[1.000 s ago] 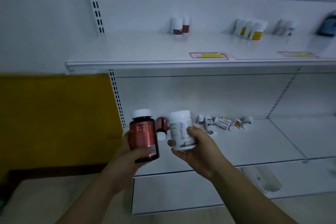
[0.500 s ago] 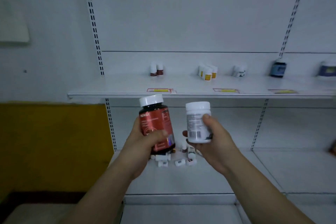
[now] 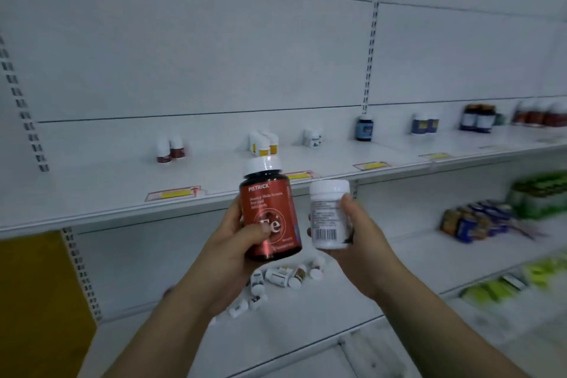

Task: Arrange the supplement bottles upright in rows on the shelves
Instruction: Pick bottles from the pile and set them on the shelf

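left hand (image 3: 236, 242) grips red bottle (image 3: 271, 218) (white cap) | right hand (image 3: 357, 235) grips white bottle (image 3: 329, 215)

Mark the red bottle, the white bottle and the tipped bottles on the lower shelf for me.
red bottle (image 3: 266, 204): head view, on its red label.
white bottle (image 3: 326, 234): head view, on its barcode.
tipped bottles (image 3: 278, 275): head view, on one lying mid-heap.

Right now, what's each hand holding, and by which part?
Left hand grips the red bottle round its lower body, thumb across the label. Right hand grips the white bottle by its body, below the cap.
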Demonstrator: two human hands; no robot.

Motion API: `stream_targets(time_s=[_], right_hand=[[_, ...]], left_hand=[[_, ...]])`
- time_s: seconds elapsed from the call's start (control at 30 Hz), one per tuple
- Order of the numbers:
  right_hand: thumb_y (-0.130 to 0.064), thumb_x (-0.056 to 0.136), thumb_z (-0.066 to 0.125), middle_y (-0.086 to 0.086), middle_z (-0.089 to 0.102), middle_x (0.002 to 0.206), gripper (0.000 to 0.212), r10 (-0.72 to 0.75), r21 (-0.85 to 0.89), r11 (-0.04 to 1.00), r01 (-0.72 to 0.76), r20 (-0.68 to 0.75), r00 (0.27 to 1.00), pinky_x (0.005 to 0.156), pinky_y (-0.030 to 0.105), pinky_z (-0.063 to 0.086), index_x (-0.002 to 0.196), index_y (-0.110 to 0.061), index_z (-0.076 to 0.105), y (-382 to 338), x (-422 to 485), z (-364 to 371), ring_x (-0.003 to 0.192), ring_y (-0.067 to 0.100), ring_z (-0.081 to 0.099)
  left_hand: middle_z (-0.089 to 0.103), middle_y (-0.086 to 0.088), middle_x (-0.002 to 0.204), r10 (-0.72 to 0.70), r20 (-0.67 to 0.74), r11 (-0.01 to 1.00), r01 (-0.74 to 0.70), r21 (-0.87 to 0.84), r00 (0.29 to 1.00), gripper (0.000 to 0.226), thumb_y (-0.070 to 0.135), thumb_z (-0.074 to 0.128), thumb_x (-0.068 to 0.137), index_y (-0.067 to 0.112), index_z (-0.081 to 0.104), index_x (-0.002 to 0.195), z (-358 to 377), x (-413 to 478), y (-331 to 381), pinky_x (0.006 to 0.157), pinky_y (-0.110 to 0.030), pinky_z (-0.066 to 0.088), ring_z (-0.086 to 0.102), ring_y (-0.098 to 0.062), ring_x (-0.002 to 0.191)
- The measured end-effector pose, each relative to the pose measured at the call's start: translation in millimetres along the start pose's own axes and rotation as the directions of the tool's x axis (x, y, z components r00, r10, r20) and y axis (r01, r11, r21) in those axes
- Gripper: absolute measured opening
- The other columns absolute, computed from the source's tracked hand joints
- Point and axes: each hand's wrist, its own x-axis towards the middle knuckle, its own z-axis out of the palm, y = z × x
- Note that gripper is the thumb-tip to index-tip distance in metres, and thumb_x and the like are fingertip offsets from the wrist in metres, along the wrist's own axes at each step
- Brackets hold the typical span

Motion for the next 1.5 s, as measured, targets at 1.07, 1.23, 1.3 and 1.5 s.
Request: stream_targets(time_s=[1.07,1.23,1.3,1.5], right_hand=[[-0.031,0.092,0.048,0.012,0.061,0.098,0.018,-0.408,-0.368,0.902,0.223,-0.567,0.716,0.077,0.045,0.053,0.103,-0.018,0.054,-302.4,-2.2,-570.1,0.087,0.028,0.061],[-0.036,0.094,0.048,0.013,0.065,0.100,0.030,-0.390,-0.358,0.912,0.199,-0.610,0.689,0.058,0.032,0.055,0.115,-0.015,0.055,-330.8,47.6,-663.0,0.084,0.025,0.065],[-0.038,0.094,0.048,0.014,0.066,0.104,0.033,-0.390,-0.357,0.913,0.197,-0.625,0.676,0.057,0.031,0.054,0.118,-0.016,0.055,-347.7,75.3,-707.0,0.085,0.026,0.067],[-0.039,0.093,0.050,0.013,0.068,0.103,0.034,-0.387,-0.347,0.917,0.196,-0.658,0.646,0.062,0.035,0.057,0.119,-0.017,0.056,-411.1,142.9,-817.4,0.086,0.027,0.069]], left_hand=[[0.064,-0.014,0.112,-0.122,0.595,0.990,0.137,0.021,0.794,0.054,0.005,0.058,0.081,0.023,0.045,0.130,593.4,282.5,-254.4,0.065,-0.040,0.057,0.067,-0.031,0.087],[0.067,-0.010,0.110,-0.109,0.619,0.985,0.170,-0.041,0.778,0.067,0.014,0.065,0.063,0.022,0.049,0.128,661.9,354.6,-307.4,0.083,-0.047,0.055,0.067,-0.029,0.094],[0.067,-0.011,0.109,-0.097,0.629,0.980,0.185,-0.077,0.772,0.064,0.015,0.065,0.061,0.023,0.051,0.124,695.5,394.7,-329.5,0.075,-0.041,0.057,0.068,-0.029,0.093],[0.065,-0.012,0.113,-0.111,0.650,0.972,0.217,-0.085,0.752,0.059,0.014,0.064,0.063,0.024,0.053,0.119,795.7,495.0,-368.3,0.074,-0.039,0.057,0.065,-0.032,0.100]])
